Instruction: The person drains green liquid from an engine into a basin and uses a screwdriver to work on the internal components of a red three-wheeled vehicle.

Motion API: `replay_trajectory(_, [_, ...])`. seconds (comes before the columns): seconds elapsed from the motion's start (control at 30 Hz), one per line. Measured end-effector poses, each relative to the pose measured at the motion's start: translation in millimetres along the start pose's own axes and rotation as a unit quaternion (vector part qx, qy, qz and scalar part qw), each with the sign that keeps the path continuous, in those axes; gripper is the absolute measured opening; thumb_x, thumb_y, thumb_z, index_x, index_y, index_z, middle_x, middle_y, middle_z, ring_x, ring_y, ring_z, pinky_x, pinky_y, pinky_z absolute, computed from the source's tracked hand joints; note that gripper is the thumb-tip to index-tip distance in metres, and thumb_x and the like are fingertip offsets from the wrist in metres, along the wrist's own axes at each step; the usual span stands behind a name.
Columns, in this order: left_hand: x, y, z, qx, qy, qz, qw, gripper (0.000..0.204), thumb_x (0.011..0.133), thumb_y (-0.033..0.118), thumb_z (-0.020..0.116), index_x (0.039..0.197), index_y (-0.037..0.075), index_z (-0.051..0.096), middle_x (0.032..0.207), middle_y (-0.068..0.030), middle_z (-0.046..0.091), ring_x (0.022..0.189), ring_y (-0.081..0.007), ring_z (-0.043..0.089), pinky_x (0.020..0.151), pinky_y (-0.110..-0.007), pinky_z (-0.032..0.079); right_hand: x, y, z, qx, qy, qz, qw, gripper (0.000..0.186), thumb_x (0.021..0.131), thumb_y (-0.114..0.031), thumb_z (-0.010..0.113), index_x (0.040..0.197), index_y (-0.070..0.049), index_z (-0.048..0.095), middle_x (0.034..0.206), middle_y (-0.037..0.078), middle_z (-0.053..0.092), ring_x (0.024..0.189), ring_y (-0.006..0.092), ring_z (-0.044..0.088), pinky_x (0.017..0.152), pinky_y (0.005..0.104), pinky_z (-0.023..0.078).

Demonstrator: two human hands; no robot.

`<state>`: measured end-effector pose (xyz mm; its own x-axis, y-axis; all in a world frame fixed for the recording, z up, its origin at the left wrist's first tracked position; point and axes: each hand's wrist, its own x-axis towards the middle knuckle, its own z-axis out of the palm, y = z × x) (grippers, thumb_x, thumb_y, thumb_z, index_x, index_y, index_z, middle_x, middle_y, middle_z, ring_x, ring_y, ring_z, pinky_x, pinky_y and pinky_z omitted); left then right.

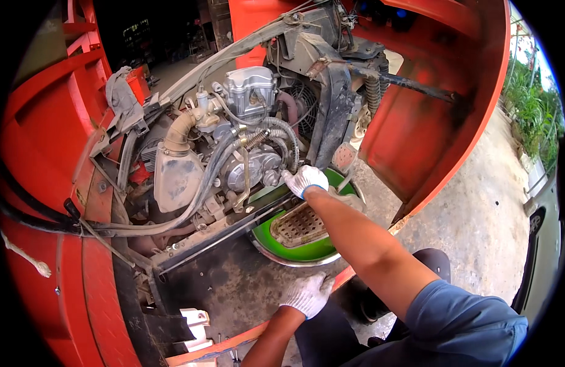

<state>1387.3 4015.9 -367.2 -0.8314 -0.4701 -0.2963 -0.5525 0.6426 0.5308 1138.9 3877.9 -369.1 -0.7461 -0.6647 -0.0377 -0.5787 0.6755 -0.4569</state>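
Observation:
My right hand [305, 180], in a white knit glove with a blue cuff, reaches to the lower right side of a dusty engine [242, 165]. Its fingers are closed beside the hoses [285, 137] and the metal frame rail [233, 227]; what they grip is hidden. Below that forearm, a green basin [276, 248] with a shiny rim sits on the ground. A perforated metal step plate [299, 225] extends above it. My left hand [308, 295], gloved likewise, is curled over the orange panel edge [258, 331] nearer to me.
Red body panels [50, 131] stand on the left, and a curved red fender [417, 134] rises on the right. A black cable [34, 221] crosses at left. White plastic pieces [197, 327] and small tools [234, 355] lie low in view. A light vehicle [548, 238] stands far right.

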Motion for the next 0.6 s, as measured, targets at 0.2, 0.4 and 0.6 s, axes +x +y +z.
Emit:
replay_trajectory(0.2, [113.4, -24.9, -95.5, -0.089, 0.285, 0.034, 0.954, 0.040, 0.104, 0.042, 0.055, 0.109, 0.005, 0.071, 0.105, -0.0250, 0.072, 0.101, -0.0453, 0.068, 0.087, -0.051, 0.054, -4.1, 26.1, -9.5, 0.001, -0.010, -0.042, 0.999, 0.070, 0.097, -0.063, 0.050, 0.109, 0.001, 0.077, 0.113, 0.027, 0.073, 0.112, 0.0406, 0.070, 0.100, 0.0466, 0.054])
replay_trajectory(0.4, [249.8, -24.2, -172.3, 0.065, 0.159, -0.049, 0.984, 0.050, 0.101, 0.046, 0.054, 0.115, 0.002, 0.073, 0.122, -0.0235, 0.071, 0.114, -0.0428, 0.067, 0.099, -0.052, 0.051, -7.0, 22.0, -11.0, 0.006, -0.007, -0.104, 0.995, 0.061, 0.097, -0.056, 0.053, 0.101, -0.001, 0.078, 0.104, 0.027, 0.075, 0.103, 0.0420, 0.072, 0.094, 0.0494, 0.056])
replay_trajectory(0.6, [278.3, 1.1, -173.4, 0.412, 0.192, 0.501, 0.737, 0.038, 0.087, 0.020, 0.062, 0.122, 0.013, 0.071, 0.129, -0.0116, 0.067, 0.136, -0.0344, 0.054, 0.118, -0.052, 0.037, 20.3, 59.7, -4.2, -0.017, 0.072, -0.200, 0.977, 0.053, 0.097, -0.053, 0.054, 0.098, -0.006, 0.078, 0.099, 0.022, 0.076, 0.097, 0.0396, 0.074, 0.089, 0.0493, 0.058])
